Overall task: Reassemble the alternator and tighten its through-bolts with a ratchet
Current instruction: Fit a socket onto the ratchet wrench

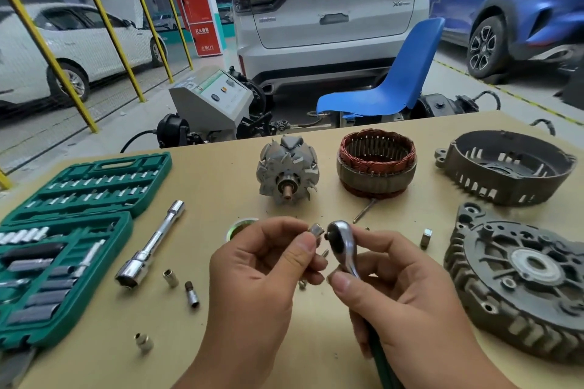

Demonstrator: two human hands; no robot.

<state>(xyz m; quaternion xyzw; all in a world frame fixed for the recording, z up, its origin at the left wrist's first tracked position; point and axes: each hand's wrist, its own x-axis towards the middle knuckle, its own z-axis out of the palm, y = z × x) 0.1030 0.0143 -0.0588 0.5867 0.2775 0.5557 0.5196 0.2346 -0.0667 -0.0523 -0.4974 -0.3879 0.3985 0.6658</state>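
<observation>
- Open green plastic socket-set case (63,230) lies at the table's left edge, its rows of chrome sockets seated in their slots.
- Long chrome extension bar with socket end (151,245) lies diagonally just right of the case; three small loose chrome sockets (171,277) are scattered on the tan tabletop (221,167) below it.
- Left hand (252,281) is raised above the table, thumb and forefinger pinching a small chrome socket (316,229).
- The socket sits right at the drive side of the chrome ratchet head (341,238); seated or merely touching — cannot tell, contact point too small.
- Right hand (410,290) grips the ratchet by its neck, thumb pressed across it; the green handle runs down under the palm.
- Grey claw-pole rotor with copper-tipped shaft (287,170) stands behind the hands, mid-table.
- Copper-wound stator ring (376,164) sits just right of the rotor.
- Dark cast rear housing shell (505,167) lies open side up, far right.
- Dark finned front end frame (518,281) lies flat near the right hand, apart from the other alternator parts.
</observation>
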